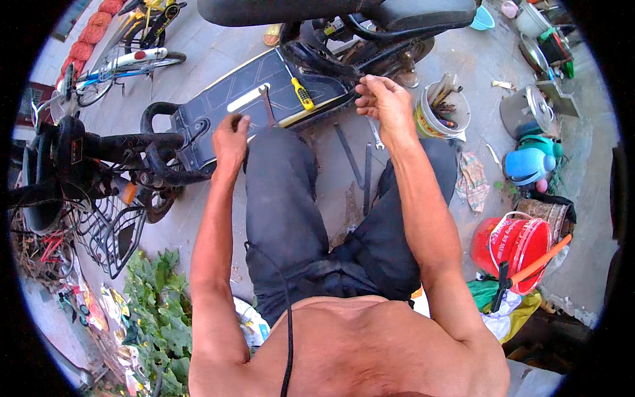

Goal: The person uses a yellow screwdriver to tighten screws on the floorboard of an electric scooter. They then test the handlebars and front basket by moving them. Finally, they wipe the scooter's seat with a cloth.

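A black scooter lies across the view, with its footboard (pixel 215 122), seat (pixel 410 13) and handlebar stem (pixel 106 144). An open-end wrench (pixel 268 107) and a yellow screwdriver (pixel 301 92) rest on the footboard. My left hand (pixel 230 139) is at the footboard's near edge, left of that wrench, fingers curled; their contents are unclear. My right hand (pixel 387 106) is raised beside the black frame (pixel 317 56) below the seat, thumb and fingertips drawn together; anything between them is too small to name. A silver wrench (pixel 376 132) and dark metal strips (pixel 367 175) lie beyond my knees.
Right: a tool bucket (pixel 426 119), cloth (pixel 471 182), red bucket (pixel 489 241), orange-handled tool (pixel 542 258), steel pot (pixel 519 116) and blue container (pixel 526 165). Left: leafy plants (pixel 149 304), a wire basket (pixel 109 231), bicycles (pixel 119 69). A teal basin (pixel 481 20) stands at the back right.
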{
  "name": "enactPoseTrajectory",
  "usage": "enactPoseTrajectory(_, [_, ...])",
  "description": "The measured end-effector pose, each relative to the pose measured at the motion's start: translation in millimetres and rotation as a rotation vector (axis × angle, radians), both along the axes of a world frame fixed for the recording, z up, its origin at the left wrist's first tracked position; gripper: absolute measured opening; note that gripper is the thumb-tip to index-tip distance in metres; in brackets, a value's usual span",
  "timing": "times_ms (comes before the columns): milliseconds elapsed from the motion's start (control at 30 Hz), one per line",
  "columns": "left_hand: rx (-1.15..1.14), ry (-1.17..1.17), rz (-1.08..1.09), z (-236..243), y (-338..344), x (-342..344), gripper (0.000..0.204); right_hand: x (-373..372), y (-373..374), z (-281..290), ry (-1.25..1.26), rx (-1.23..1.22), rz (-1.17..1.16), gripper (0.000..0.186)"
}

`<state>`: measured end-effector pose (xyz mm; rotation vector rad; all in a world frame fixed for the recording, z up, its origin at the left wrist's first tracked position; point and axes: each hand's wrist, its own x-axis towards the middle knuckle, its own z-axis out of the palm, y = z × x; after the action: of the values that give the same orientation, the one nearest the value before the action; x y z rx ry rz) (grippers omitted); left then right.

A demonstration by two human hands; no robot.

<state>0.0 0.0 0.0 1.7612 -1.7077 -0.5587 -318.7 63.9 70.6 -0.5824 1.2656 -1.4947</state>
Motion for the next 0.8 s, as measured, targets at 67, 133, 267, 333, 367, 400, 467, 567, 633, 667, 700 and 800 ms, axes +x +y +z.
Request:
enactPoseTrajectory(67, [0.059,-0.165,-0.059,-9,-6,2,0.043,4,0,4,-0.026,0.008,-0.001,0.025])
enactPoseTrajectory(133, [0.142,-0.256,-0.074,-22,-9,-23,0.046,-1,0,5,0.013,0.011,0.020,0.025])
enactPoseTrajectory(267, [0.196,-0.404,-0.110,-38,-24,-51,0.044,2,-5,1,0.017,0.021,0.007,0.024])
enactPoseTrajectory(333, [0.197,-0.445,-0.129,-45,-30,-55,0.040,2,-7,-2,0.030,0.046,0.018,0.024])
enactPoseTrajectory(367, [0.191,-0.454,-0.118,-48,-33,-57,0.040,2,-8,-3,0.036,0.059,0.024,0.024])
enactPoseTrajectory(400, [0.187,-0.464,-0.109,-53,-35,-57,0.039,1,-8,-4,0.034,0.055,0.025,0.024])
enactPoseTrajectory(467, [0.181,-0.478,-0.081,-63,-41,-56,0.038,-2,-9,-3,0.030,0.048,0.025,0.024])
enactPoseTrajectory(567, [0.182,-0.485,-0.043,-77,-48,-54,0.036,-8,-8,-2,0.050,0.063,0.024,0.024])
enactPoseTrajectory(633, [0.196,-0.491,-0.045,-74,-50,-57,0.034,-11,-8,-2,0.050,0.057,0.021,0.024])
enactPoseTrajectory(667, [0.194,-0.492,-0.045,-72,-52,-59,0.034,-12,-8,-3,0.051,0.053,0.020,0.024])
enactPoseTrajectory(700, [0.194,-0.494,-0.040,-70,-54,-59,0.034,-13,-8,-4,0.051,0.049,0.035,0.025])
enactPoseTrajectory(800, [0.247,-0.498,-0.027,-68,-55,-51,0.036,-15,-10,-6,0.050,0.048,0.066,0.028])
